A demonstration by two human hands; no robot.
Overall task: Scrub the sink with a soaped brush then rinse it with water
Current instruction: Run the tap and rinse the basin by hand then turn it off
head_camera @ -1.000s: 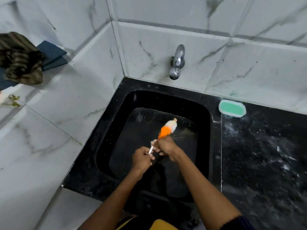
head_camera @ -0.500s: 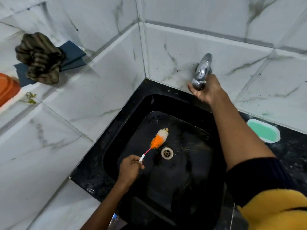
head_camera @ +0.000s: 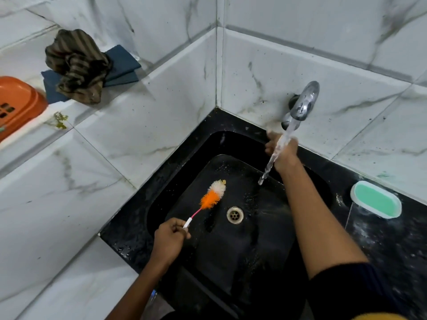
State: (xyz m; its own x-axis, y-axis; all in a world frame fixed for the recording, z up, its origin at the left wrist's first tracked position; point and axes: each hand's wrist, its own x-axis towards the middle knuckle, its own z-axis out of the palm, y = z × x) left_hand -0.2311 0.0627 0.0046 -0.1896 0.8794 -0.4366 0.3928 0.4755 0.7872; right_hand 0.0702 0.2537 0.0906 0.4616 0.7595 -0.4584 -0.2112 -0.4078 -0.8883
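Observation:
A black sink (head_camera: 161, 199) with a metal drain (head_camera: 235, 215) sits in the corner of marble-tiled walls. My left hand (head_camera: 169, 239) grips the white handle end of an orange-and-white bristle brush (head_camera: 213, 196), whose head hovers over the basin left of the drain. The chrome tap (head_camera: 302, 105) on the back wall pours a stream of water (head_camera: 275, 155) into the basin. My right hand (head_camera: 283, 150) is under the tap at the sink's back rim, fingers relaxed, the stream passing in front of it.
A green soap bar in a white dish (head_camera: 376, 199) lies on the black counter (head_camera: 381, 245) right of the sink. On the left ledge lie a striped brown cloth (head_camera: 76, 65), blue folded cloths (head_camera: 122, 63) and an orange plastic tray (head_camera: 16, 102).
My right hand let go of the brush, reached up to the tap, then dropped below it. Water now runs from the tap. My left hand keeps holding the brush.

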